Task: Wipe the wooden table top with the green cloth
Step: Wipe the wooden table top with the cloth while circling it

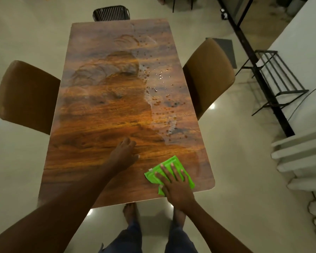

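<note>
- We are looking down over a long rectangular wooden worktop point(102, 125) with a glossy orange-brown grain and rounded corners.
- We are pressing our right hand point(174, 189) flat, fingers spread and open, on top of the bright green folded cloth point(171, 162); the palm is only lying on it, not gripping it.
- The green cloth is lying flat on the worktop near its near right corner, with its far end showing beyond our fingertips and a small part showing beside the thumb.
- We are resting our left hand point(123, 154) on the bare wood, near the middle of the near end and left of the cloth; its fingers are loosely curled and it is holding nothing.
- Water droplets point(159, 77) are beading along the right half of the worktop, and pale curved wipe streaks point(106, 70) are showing across the middle and far part.
- Two brown padded chairs are standing at the long sides, one at the left point(26, 95) and one at the right point(208, 75), both tucked close to the edge.
- A dark slatted chair point(111, 13) is standing at the far end.
- Our bare feet point(130, 210) are showing on the pale glossy floor point(16, 161) just below the near edge.
- A black metal rack point(274, 77) is standing on the floor to the right, well apart from the worktop.
</note>
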